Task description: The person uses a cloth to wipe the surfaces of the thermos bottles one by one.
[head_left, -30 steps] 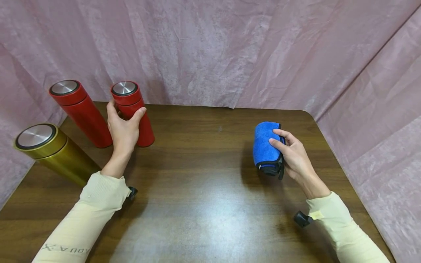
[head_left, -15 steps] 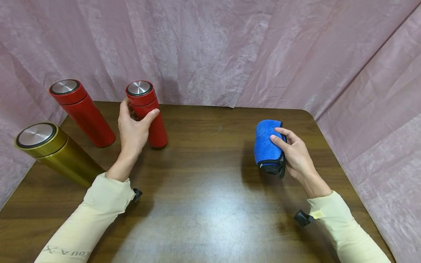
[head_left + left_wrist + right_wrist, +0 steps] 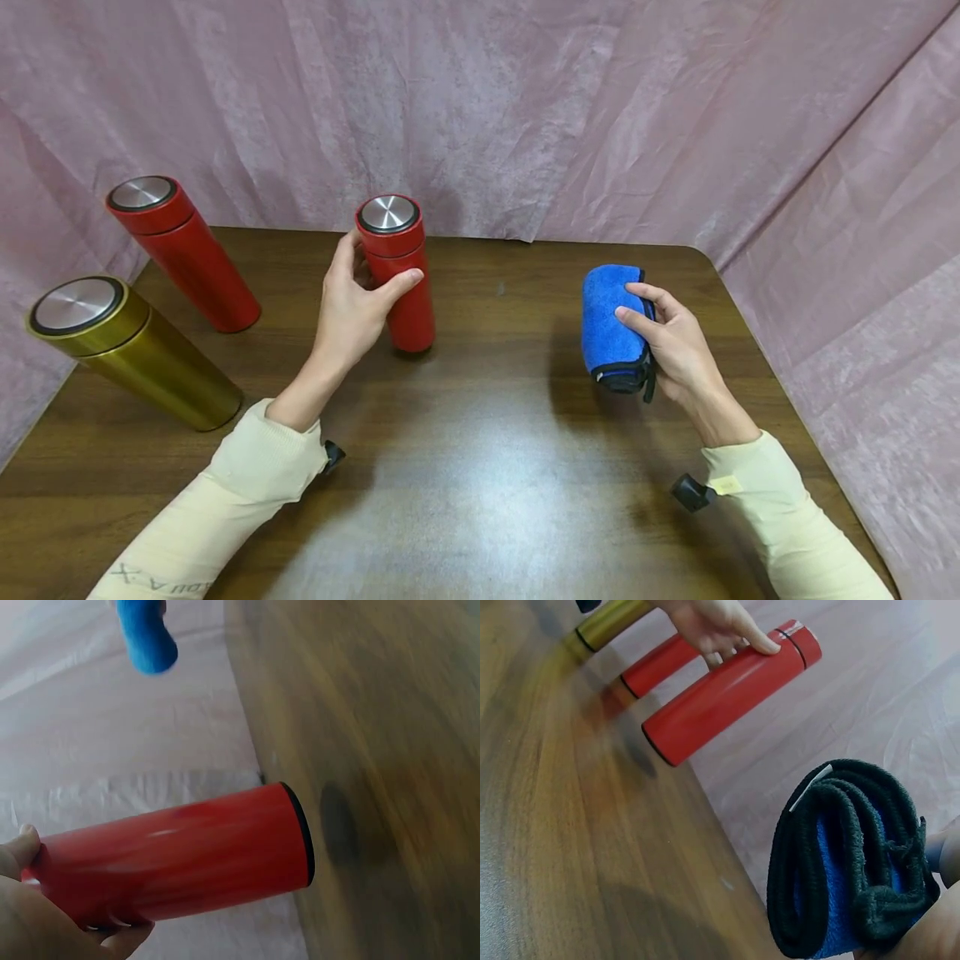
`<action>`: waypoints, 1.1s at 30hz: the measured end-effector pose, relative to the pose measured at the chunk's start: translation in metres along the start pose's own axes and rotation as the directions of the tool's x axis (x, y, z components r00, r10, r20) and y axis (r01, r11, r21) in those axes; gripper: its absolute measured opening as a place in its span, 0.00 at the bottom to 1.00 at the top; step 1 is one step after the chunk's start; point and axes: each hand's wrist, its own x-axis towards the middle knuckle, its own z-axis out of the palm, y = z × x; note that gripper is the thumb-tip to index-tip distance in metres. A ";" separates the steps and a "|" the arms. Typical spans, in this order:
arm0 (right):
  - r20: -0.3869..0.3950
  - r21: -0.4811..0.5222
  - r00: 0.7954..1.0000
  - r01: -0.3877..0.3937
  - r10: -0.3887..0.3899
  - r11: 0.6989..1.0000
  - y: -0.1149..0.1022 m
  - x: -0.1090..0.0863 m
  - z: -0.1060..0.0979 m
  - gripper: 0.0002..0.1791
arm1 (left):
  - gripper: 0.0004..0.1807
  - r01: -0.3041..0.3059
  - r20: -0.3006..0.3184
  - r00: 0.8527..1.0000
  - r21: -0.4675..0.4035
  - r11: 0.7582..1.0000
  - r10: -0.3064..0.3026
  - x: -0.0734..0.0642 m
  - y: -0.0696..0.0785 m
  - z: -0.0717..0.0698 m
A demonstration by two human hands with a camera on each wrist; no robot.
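Observation:
In the head view my left hand (image 3: 348, 315) grips a red thermos (image 3: 414, 315) around its upper body, thumb on the near side. The thermos is upright with a steel-topped lid. The left wrist view shows its dark-rimmed base (image 3: 301, 834) raised off the table, a shadow beneath. My right hand (image 3: 684, 354) pinches a folded blue towel (image 3: 606, 321) with black edging, held above the right part of the table. Its layered, rolled end (image 3: 840, 862) faces the right wrist camera.
A second red thermos (image 3: 202, 271) and a wider gold thermos (image 3: 168, 371) stand on the left of the wooden table (image 3: 480, 433). A pink curtain (image 3: 480, 117) hangs behind the far edge and along the right side.
My left hand has carried the red thermos to the right, away from the other two. The right hand and towel have shifted only slightly.

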 end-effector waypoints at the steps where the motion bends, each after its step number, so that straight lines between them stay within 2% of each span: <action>1: 0.001 0.000 1.000 0.000 0.000 1.000 -0.001 0.000 0.000 0.26 | 0.38 -0.001 0.018 1.000 -0.010 1.000 0.001 -0.002 0.001 0.004; 6: 0.012 0.003 1.000 0.008 -0.008 1.000 -0.008 -0.002 0.001 0.26 | 0.41 0.012 0.104 0.995 -0.043 0.999 -0.007 -0.013 0.008 0.022; 12: 0.022 -0.003 0.999 0.029 -0.029 1.000 -0.016 -0.006 0.001 0.26 | 0.42 0.024 0.198 0.980 -0.094 0.995 -0.005 -0.024 0.012 0.041; 18: 0.030 0.013 0.998 0.051 -0.051 0.999 -0.021 -0.011 0.003 0.23 | 0.43 0.009 0.262 0.965 -0.058 0.998 0.006 -0.033 0.010 0.055; 27: 0.082 0.008 0.990 0.110 -0.110 0.994 -0.031 -0.024 0.004 0.22 | 0.45 0.003 0.302 0.953 -0.062 0.998 0.015 -0.040 0.003 0.068; 33: 0.173 -0.027 0.968 0.187 -0.180 0.982 -0.046 -0.038 0.007 0.22 | 0.45 0.007 0.313 0.950 -0.063 0.998 0.013 -0.042 0.002 0.069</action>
